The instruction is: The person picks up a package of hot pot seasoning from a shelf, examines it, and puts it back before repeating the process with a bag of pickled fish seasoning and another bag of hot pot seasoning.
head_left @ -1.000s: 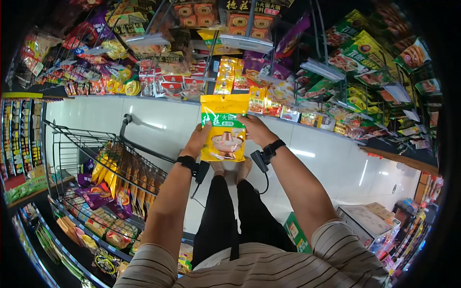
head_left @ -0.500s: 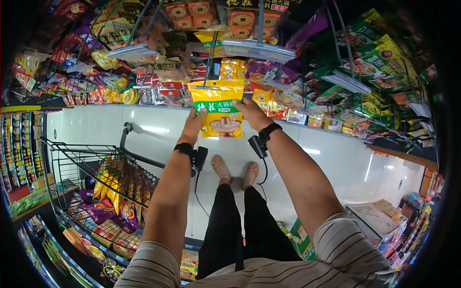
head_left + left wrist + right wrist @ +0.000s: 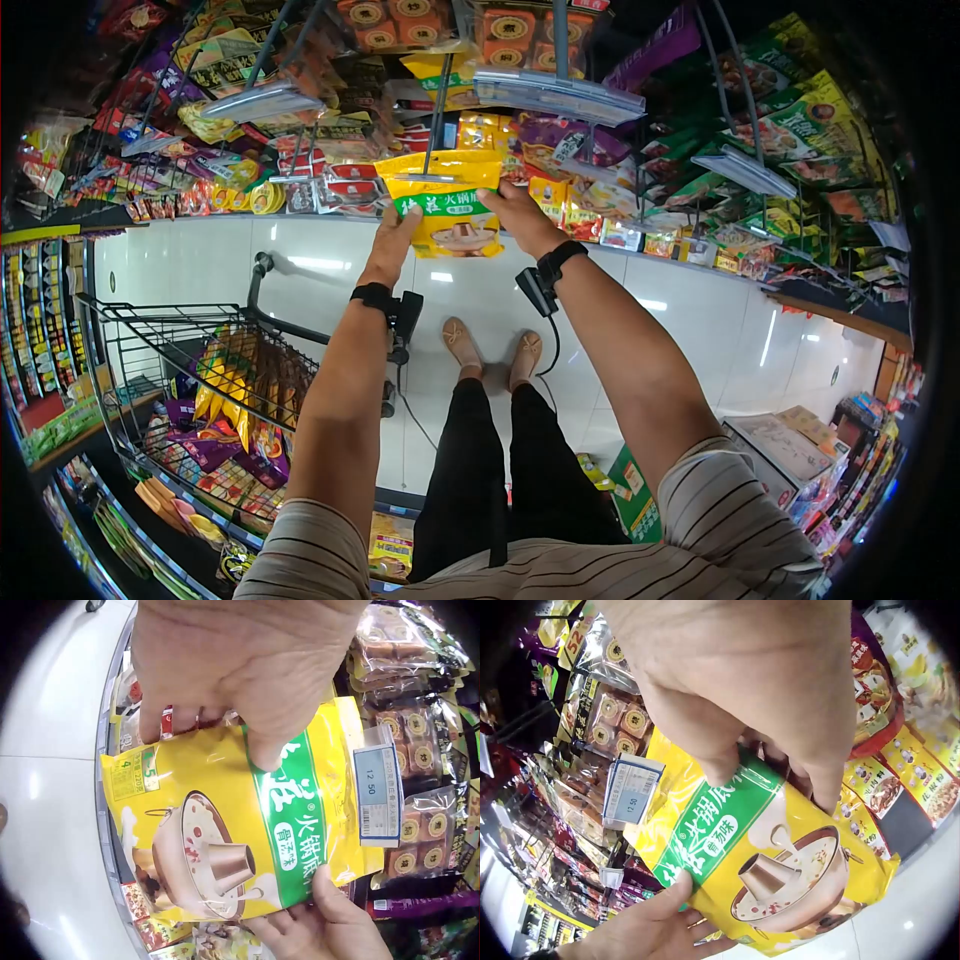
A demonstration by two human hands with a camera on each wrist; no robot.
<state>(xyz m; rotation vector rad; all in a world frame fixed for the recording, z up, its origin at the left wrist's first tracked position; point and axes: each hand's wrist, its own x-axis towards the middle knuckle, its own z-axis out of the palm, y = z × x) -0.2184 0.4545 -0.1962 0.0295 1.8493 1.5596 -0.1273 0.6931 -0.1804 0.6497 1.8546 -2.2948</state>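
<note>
A yellow hot pot soup base packet (image 3: 458, 240) with a green band and a hot pot picture is held upright between both hands. The left hand (image 3: 390, 246) pinches its left edge, thumb on the front. On the opposite edge the right hand (image 3: 528, 220) has its thumb in front and fingers behind. A display hook (image 3: 437, 110) and its price tag (image 3: 377, 796) overlap the packet's top. In the right wrist view the same tag (image 3: 632, 793) hangs before the packet's upper part. Where the hook's rod meets the packet is hidden.
Hanging food packets crowd the rack, with green ones (image 3: 815, 135) at right and red-block packs (image 3: 505, 35) above. More hooks with price tags (image 3: 748, 170) stick out. At left stands a wire shopping cart (image 3: 190, 318) with packets inside. Boxes (image 3: 785, 450) sit at lower right.
The packet has moved forward and up toward the rack in both hands, its top now overlapped by the hook and tag. The person's shoes have come into view beneath it.
</note>
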